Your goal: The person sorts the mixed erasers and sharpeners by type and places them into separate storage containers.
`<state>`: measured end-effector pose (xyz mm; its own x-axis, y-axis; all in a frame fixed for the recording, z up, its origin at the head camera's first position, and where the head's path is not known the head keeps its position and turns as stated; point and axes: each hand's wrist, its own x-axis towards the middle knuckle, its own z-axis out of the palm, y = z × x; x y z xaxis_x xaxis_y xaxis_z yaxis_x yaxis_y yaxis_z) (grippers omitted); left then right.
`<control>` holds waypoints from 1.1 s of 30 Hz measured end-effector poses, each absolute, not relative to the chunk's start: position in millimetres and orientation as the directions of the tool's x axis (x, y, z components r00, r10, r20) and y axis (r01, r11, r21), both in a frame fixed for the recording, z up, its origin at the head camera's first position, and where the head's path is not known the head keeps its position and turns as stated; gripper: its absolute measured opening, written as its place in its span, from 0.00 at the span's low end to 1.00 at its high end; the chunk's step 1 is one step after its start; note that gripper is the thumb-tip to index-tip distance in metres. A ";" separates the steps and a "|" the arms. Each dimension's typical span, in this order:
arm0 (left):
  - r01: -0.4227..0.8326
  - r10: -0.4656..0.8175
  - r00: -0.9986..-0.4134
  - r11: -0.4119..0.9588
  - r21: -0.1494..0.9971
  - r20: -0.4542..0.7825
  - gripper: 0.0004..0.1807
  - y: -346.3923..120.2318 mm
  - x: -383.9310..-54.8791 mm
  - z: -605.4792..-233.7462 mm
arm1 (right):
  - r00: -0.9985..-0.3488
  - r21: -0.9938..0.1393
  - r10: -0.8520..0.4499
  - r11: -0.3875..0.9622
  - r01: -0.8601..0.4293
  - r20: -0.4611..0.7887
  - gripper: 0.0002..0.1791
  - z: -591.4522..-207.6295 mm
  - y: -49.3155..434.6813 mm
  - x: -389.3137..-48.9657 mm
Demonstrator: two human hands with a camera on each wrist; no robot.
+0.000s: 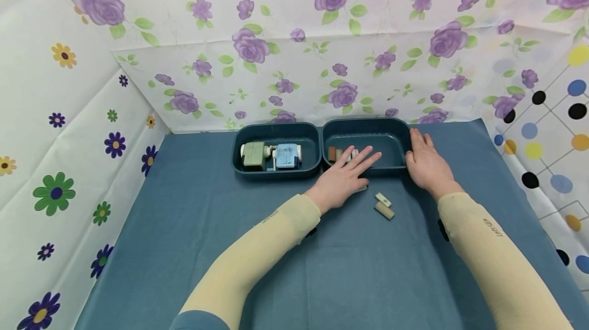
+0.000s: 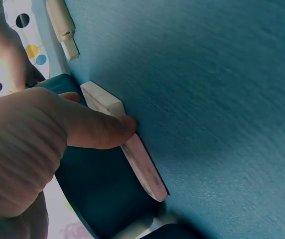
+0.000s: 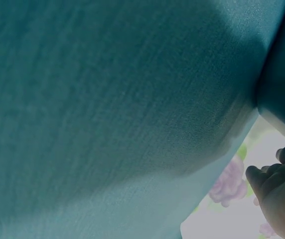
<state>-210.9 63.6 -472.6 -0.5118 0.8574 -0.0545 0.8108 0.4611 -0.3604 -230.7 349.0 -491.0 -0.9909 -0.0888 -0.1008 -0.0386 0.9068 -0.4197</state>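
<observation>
Touching a pink-and-white eraser with your left thumb, you work at the front wall of the right-hand blue tray. The eraser lies just outside that wall, on the blue tabletop. Your left hand is spread wide, its straight fingers over the rim; your right hand rests against the tray's far right end, fingers extended and holding nothing.

The step in hand appears to be taking up that eraser. To do it well, bring the fingers down opposite the thumb, pinch across the narrow width and lift clear of the rim, while your right palm steadies the tray. A push from the thumb alone would probably jam it against the wall.

The eraser's long axis runs along the front wall, roughly left to right. Its pink end points toward the neighbouring left-hand tray, its white end toward your right hand. Your thumb covers the middle, so you cannot tell whether it is one piece or two end to end. Nearer you, two loose tan erasers lie side by side, slanting down to the right.
</observation>
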 end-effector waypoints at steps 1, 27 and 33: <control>0.809 0.857 -0.513 0.460 -0.366 -0.056 0.21 63.9 -210.7 -472.2 | -0.991 -0.421 -0.089 0.906 -0.038 -0.103 0.38 -491.0 348.9 -230.5; 0.773 0.818 -0.560 0.457 -0.440 -0.133 0.19 75.3 -211.0 -467.8 | -0.991 -0.425 -0.085 0.904 -0.034 -0.101 0.38 -490.3 348.3 -230.3; 0.772 0.824 -0.553 0.449 -0.450 -0.126 0.18 76.0 -211.7 -465.7 | -0.992 -0.430 -0.083 0.902 -0.033 -0.098 0.38 -491.0 348.4 -230.1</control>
<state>-211.7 76.0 -465.7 -0.5529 0.8236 -0.1264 0.7720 0.4493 -0.4496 -230.1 348.4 -491.0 -0.9917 -0.0828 -0.0983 -0.0327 0.9023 -0.4300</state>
